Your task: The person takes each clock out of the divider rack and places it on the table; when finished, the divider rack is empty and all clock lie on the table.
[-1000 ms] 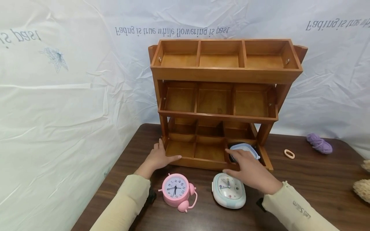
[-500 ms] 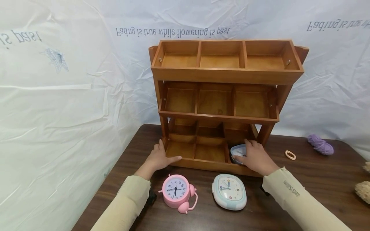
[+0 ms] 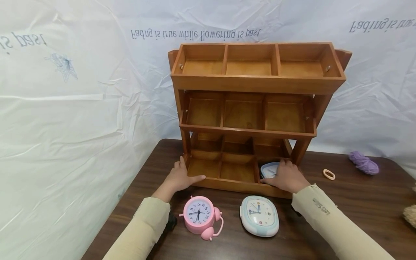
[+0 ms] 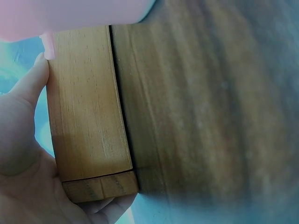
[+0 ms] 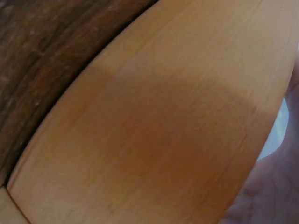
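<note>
A three-tier wooden rack (image 3: 256,85) stands on the table. My left hand (image 3: 175,178) braces its lower left corner, fingers straight along the side and thumb on the front rim. In the left wrist view the hand (image 4: 23,140) spans the corner board (image 4: 88,102). Inside the lower right compartment sits a blue-rimmed object with a pale face (image 3: 268,169). My right hand (image 3: 289,177) grips its right part, thumb at the front rim, hiding the rest. Before the rack lie a pink twin-bell alarm clock (image 3: 199,213) and a white and light-blue clock (image 3: 260,216).
A purple yarn skein (image 3: 364,163) and a small light oval ring (image 3: 329,174) lie on the table (image 3: 344,209) right of the rack. Something beige and fluffy (image 3: 410,215) shows at the right edge. White printed cloth (image 3: 97,108) hangs behind and to the left.
My right hand has moved from above the front of the lower right compartment to the right part of the blue-rimmed object, fingers now over it. The left hand keeps its place.
</note>
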`<state>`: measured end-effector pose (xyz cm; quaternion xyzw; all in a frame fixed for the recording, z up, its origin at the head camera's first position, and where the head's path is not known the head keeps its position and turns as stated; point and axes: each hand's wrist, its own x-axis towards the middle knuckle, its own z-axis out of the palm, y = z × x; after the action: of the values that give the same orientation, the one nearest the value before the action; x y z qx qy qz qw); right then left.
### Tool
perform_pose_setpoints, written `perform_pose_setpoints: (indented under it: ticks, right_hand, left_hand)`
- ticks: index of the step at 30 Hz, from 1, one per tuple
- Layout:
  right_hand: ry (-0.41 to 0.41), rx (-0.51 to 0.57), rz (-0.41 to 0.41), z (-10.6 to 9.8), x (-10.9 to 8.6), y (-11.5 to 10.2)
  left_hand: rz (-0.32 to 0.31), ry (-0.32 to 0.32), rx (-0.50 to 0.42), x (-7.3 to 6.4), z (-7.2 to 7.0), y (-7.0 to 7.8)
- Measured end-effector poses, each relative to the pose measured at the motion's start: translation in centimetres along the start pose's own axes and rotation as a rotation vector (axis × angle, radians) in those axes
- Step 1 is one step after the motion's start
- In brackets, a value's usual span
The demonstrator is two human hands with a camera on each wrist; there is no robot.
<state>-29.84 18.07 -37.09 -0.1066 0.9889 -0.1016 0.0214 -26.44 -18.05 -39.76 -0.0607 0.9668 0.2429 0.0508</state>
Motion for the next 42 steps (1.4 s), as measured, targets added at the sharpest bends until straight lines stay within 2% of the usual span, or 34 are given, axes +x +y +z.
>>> perform_pose_setpoints:
  ticks: [8,18,33,42]
  right_hand:
    - [-0.065,0.003,0.042,-0.1,0.3,0.1]
    - [-0.076,0.015,0.037,-0.1,0.3,0.1]
    - [-0.009,0.041,-0.017,-0.7,0.4,0.3]
    - [0.042,0.080,-0.034,-2.4,-0.6,0.0]
  left_hand:
    - [0.017,0.001,0.001,-0.2,-0.1,0.1]
    - [0.018,0.003,0.004,-0.3,-0.2,0.2]
    - [0.011,-0.003,-0.006,-0.2,-0.1,0.0]
    - [0.007,-0.005,-0.011,-0.3,-0.2,0.1]
